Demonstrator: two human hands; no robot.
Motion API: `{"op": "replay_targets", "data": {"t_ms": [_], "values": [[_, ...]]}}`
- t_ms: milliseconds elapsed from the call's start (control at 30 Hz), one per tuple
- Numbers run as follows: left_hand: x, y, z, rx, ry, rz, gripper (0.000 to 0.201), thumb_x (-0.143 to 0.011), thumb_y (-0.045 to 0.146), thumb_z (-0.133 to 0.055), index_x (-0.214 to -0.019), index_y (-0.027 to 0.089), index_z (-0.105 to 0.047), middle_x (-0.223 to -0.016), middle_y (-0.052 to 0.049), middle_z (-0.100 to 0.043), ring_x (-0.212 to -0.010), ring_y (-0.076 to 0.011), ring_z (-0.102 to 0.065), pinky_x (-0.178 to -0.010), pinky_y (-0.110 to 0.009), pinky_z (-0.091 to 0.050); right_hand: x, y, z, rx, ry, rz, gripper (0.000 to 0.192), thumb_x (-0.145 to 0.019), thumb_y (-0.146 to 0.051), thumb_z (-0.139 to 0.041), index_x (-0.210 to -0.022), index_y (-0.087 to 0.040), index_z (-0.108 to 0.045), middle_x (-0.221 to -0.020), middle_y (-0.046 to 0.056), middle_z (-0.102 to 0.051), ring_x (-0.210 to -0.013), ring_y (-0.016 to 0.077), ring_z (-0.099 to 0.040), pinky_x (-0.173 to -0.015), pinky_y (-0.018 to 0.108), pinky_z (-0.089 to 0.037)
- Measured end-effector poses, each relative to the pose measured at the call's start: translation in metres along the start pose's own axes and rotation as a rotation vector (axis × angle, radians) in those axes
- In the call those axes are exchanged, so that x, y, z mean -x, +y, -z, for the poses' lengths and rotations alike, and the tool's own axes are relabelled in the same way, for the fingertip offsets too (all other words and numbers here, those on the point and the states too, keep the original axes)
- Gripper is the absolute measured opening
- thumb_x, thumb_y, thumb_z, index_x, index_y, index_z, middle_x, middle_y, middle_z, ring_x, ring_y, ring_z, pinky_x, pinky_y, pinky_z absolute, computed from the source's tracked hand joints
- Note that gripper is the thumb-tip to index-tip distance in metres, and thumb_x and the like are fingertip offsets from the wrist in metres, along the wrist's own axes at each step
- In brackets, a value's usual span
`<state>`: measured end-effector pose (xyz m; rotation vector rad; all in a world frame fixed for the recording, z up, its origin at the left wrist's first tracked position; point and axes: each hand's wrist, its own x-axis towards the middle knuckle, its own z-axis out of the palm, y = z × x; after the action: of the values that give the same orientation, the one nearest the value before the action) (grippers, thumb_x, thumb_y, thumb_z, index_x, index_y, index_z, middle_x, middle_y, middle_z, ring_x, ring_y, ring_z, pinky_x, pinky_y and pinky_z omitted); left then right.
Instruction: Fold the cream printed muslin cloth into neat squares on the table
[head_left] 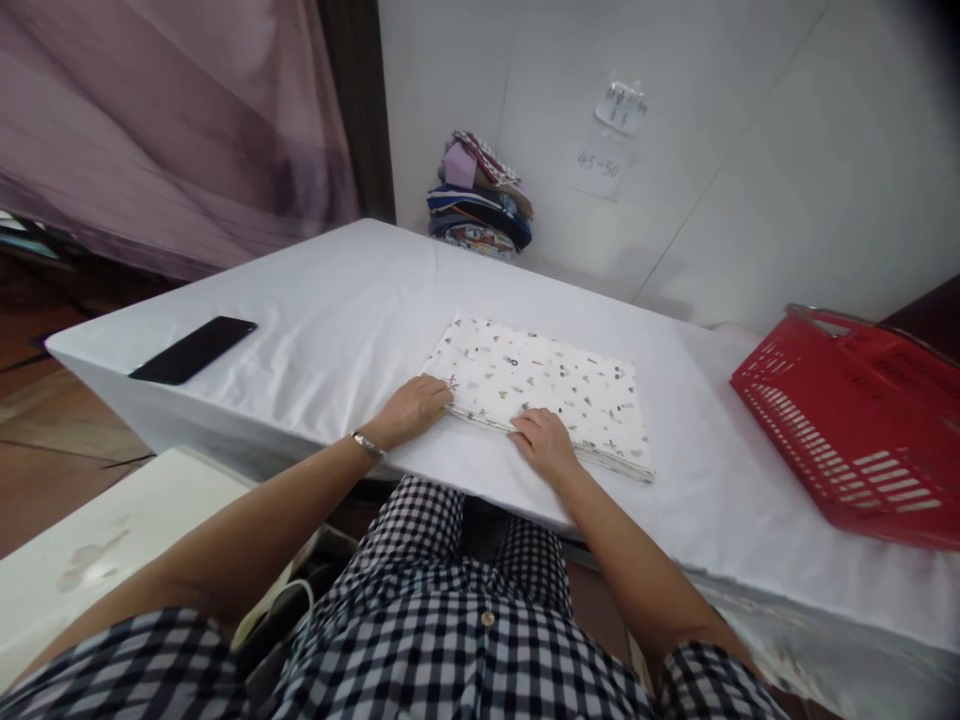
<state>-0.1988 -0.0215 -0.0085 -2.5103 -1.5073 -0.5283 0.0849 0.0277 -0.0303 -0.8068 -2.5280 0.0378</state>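
Observation:
A folded white cloth (547, 385) with a small scattered print lies flat on the white-covered table (330, 300), in several layers along its front edge. My left hand (411, 410), a silver bracelet at the wrist, holds the cloth's near left corner with its fingers together. At the middle of the front edge, my right hand (545, 445) has its fingers curled over the cloth's top and the thumb at the layers. The undersides of both hands are hidden.
A black phone (196, 350) lies at the table's left. On the right stands a red plastic basket (855, 420). Folded fabrics (480, 200) are stacked behind the table by the wall, below paper signs (600, 165). A pale surface (97, 550) stands at lower left.

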Motion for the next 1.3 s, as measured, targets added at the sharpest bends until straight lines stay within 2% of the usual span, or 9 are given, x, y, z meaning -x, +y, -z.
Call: {"op": "replay_targets", "data": {"t_ms": [167, 367, 500, 667, 767, 900, 1100, 1300], "values": [[0.009, 0.004, 0.004, 0.081, 0.01, -0.036, 0.026, -0.09, 0.036, -0.049, -0.107, 0.018, -0.06, -0.104, -0.009, -0.062, -0.098, -0.0225, -0.054, -0.087, -0.039, -0.043, 0.006, 0.003, 0.005, -0.081, 0.017, 0.02, 0.026, -0.093, -0.034, -0.048, -0.105, -0.019, -0.065, -0.1, 0.009, -0.064, -0.092, 0.0214, -0.054, -0.082, 0.036, -0.044], [-0.011, 0.031, -0.011, 0.163, 0.042, -0.074, 0.028, -0.091, 0.033, -0.048, -0.113, 0.02, -0.061, -0.109, -0.01, -0.062, -0.102, -0.0232, -0.055, -0.089, -0.042, -0.044, 0.031, 0.017, 0.02, -0.012, 0.029, -0.052, 0.026, -0.093, -0.027, -0.045, -0.109, -0.02, -0.064, -0.105, 0.01, -0.064, -0.096, 0.0217, -0.056, -0.084, 0.038, -0.045], [-0.025, 0.043, -0.021, 0.181, 0.04, -0.095, 0.023, -0.092, 0.027, -0.047, -0.104, 0.019, -0.065, -0.101, -0.009, -0.064, -0.094, -0.0219, -0.057, -0.083, -0.039, -0.046, 0.069, 0.043, 0.043, 0.099, 0.04, -0.159, 0.025, -0.092, -0.026, -0.047, -0.109, -0.019, -0.065, -0.106, 0.01, -0.065, -0.097, 0.0225, -0.056, -0.086, 0.039, -0.045], [-0.028, 0.041, -0.025, 0.202, 0.066, -0.09, 0.024, -0.091, 0.026, -0.045, -0.097, 0.019, -0.067, -0.098, -0.009, -0.065, -0.091, -0.0231, -0.057, -0.08, -0.039, -0.048, 0.131, 0.083, 0.076, 0.219, 0.075, -0.317, 0.025, -0.091, -0.024, -0.048, -0.105, -0.019, -0.068, -0.105, 0.011, -0.066, -0.096, 0.0241, -0.058, -0.085, 0.042, -0.047], [-0.029, 0.04, -0.028, 0.233, 0.096, -0.064, 0.025, -0.09, 0.027, -0.045, -0.097, 0.019, -0.067, -0.097, -0.009, -0.065, -0.091, -0.0236, -0.058, -0.08, -0.041, -0.048, 0.154, 0.093, 0.084, 0.235, 0.1, -0.401, 0.026, -0.09, -0.025, -0.048, -0.106, -0.02, -0.068, -0.108, 0.011, -0.065, -0.099, 0.0244, -0.057, -0.086, 0.042, -0.048], [-0.031, 0.041, -0.029, 0.25, 0.117, -0.028, 0.026, -0.088, 0.028, -0.044, -0.097, 0.02, -0.067, -0.093, -0.008, -0.066, -0.088, -0.0235, -0.059, -0.08, -0.042, -0.049, 0.157, 0.092, 0.082, 0.2, 0.129, -0.497, 0.028, -0.089, -0.025, -0.047, -0.109, -0.021, -0.066, -0.109, 0.01, -0.062, -0.101, 0.0231, -0.057, -0.088, 0.04, -0.048], [-0.033, 0.043, -0.026, 0.286, 0.102, -0.016, 0.022, -0.087, 0.029, -0.046, -0.089, 0.02, -0.066, -0.088, -0.006, -0.067, -0.085, -0.0224, -0.06, -0.078, -0.039, -0.049, 0.151, 0.092, 0.093, 0.169, 0.167, -0.538, 0.025, -0.089, -0.02, -0.043, -0.099, -0.019, -0.066, -0.09, 0.007, -0.062, -0.087, 0.0205, -0.057, -0.08, 0.034, -0.047], [-0.036, 0.044, -0.022, 0.302, 0.06, -0.012, 0.021, -0.086, 0.028, -0.046, -0.086, 0.019, -0.065, -0.086, -0.006, -0.067, -0.083, -0.0221, -0.059, -0.077, -0.039, -0.049, 0.158, 0.094, 0.096, 0.222, 0.068, -0.537, 0.021, -0.089, -0.019, -0.046, -0.093, -0.02, -0.066, -0.089, 0.006, -0.063, -0.085, 0.0194, -0.057, -0.077, 0.03, -0.046]]}}
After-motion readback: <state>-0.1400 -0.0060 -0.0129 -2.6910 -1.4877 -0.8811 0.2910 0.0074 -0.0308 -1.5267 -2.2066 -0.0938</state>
